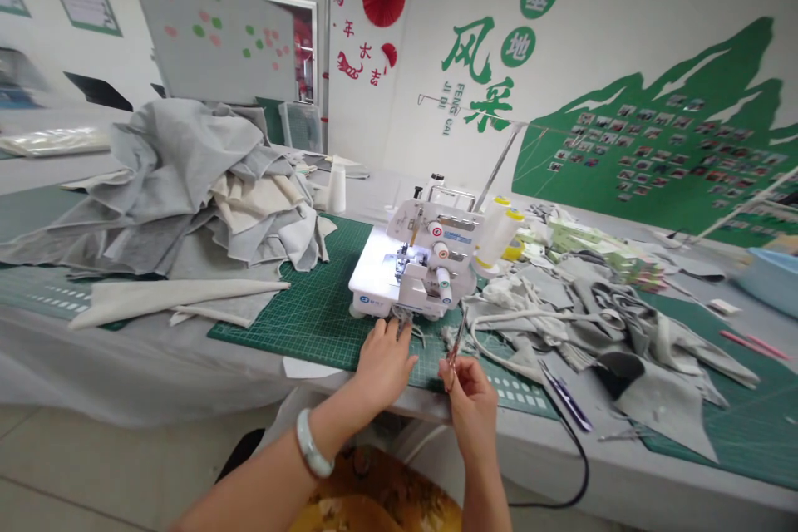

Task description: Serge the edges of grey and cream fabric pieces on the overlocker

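My right hand (472, 407) is shut on a small pair of metal scissors (457, 343), held upright with the blades pointing up and away from me. My left hand (385, 366) lies on the green cutting mat (299, 324), just in front of a white overlock sewing machine (421, 262). Its fingers touch a tuft of grey threads and fabric (402, 320) trailing from the machine, but I cannot tell whether they grip it. A white bangle (313, 443) circles my left wrist.
A large heap of grey and cream fabric (205, 191) sits left of the machine. Thread cones (495, 233) stand behind it on the right. Grey fabric scraps (598, 324) and a dark-handled tool (564, 395) lie to the right, with a blue basin (770, 278) beyond.
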`<state>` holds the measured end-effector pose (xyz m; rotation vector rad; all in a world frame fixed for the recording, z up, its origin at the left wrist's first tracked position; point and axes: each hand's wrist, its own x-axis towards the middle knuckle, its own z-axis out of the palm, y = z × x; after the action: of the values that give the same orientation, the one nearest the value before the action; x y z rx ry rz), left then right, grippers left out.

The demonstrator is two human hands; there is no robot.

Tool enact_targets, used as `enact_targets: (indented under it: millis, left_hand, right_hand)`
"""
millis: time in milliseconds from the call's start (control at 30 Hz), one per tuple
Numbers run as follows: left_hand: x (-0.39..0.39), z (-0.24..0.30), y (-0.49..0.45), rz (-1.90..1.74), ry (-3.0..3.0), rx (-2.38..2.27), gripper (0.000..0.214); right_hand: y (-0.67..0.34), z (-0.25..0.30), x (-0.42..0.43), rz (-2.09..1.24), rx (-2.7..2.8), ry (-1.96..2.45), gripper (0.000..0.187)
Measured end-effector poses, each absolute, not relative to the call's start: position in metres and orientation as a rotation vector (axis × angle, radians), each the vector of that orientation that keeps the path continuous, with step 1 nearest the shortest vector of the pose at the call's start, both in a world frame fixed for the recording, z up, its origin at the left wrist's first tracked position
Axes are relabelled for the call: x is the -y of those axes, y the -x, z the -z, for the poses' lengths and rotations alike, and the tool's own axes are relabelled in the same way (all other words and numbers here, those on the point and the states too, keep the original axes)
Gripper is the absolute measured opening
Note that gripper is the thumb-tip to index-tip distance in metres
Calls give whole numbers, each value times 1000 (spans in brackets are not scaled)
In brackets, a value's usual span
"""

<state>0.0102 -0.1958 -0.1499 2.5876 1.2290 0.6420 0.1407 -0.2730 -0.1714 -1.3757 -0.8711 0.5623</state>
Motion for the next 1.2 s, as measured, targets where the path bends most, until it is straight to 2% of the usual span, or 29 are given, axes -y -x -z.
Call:
enact_targets:
  millis: [100, 233, 400, 567, 767, 867, 1067, 1200]
  left_hand:
    - [204, 150, -31, -598, -2598, -1048, 37]
    - [208, 156, -29, -676, -2537, -765, 47]
    - [185, 163, 14, -935, -2390, -919, 27]
    - [169, 170, 44, -1057, -2322, -984, 21]
    - [173, 176, 41, -1022, -2495, -894, 21]
    - [175, 178, 42, -1015, -2550, -894, 23]
    - [177, 181, 43, -998, -2620, -900, 23]
    - [176, 182, 42, -984, -2661, -899, 25]
  right_hand:
    - [-140, 170, 273, -582, 873, 1363, 33]
    - [-145, 171, 274, -558, 867, 1371, 32]
    - [-156, 176, 281, -477, 1011, 1626, 27]
    - [-153, 166, 278, -241, 1320, 2031, 14]
    - [-167, 141, 264, -43, 1420, 2431, 22]
    - [-193, 140, 266, -8, 1379, 2386, 19]
    - [-203, 144, 265, -189, 1481, 2165, 6]
    - [-196, 146, 258, -182, 1574, 2102, 8]
